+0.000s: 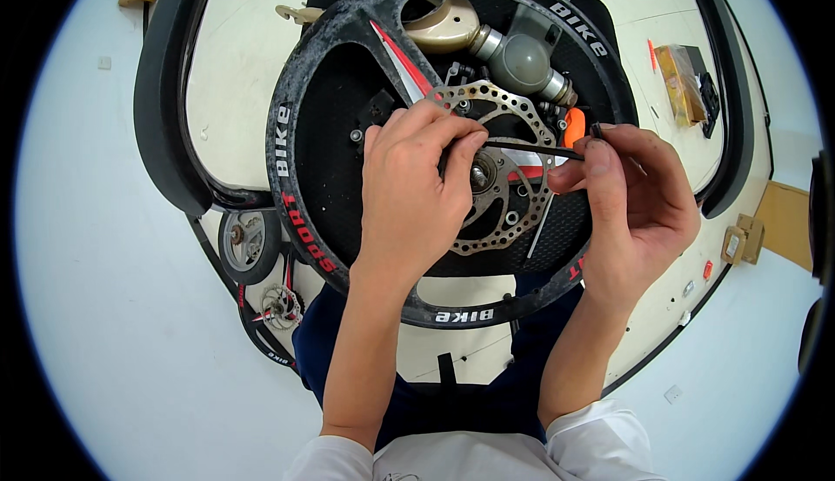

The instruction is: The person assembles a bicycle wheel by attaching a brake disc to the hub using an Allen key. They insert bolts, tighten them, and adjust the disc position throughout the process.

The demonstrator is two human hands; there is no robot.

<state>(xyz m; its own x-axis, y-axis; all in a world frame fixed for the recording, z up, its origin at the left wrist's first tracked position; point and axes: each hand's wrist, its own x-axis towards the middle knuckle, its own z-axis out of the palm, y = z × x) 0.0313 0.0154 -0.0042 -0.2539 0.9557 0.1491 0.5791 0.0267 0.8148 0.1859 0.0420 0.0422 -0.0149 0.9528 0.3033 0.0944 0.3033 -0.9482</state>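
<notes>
Left hand (422, 181) pinches the left end of a thin black rod (532, 147) between thumb and bent fingers. Right hand (639, 194) grips the other end, thumb and fingertips closed on it, remaining fingers curled. Rod runs nearly level between the two hands, above a wheel (285, 187) lying face up, black rim, red and white markings. Whether the rod touches the wheel: cannot tell.

Under the grip: a holed metal brake disc (500, 96) at the wheel's centre, partly hidden by the left hand. Axle (478, 177) pokes up just below the rod's left end. Orange piece (574, 127) just beside the right fingertips. Slim silver rod (540, 227) below the grip, left of the right hand.

Beyond the grip: grey round part (522, 62) and beige curved part (448, 27), both seen through the wheel's gaps. Well apart, down-left of the left hand: smaller wheel (228, 246). Well apart, up-right of the right hand: yellow box (680, 85).
</notes>
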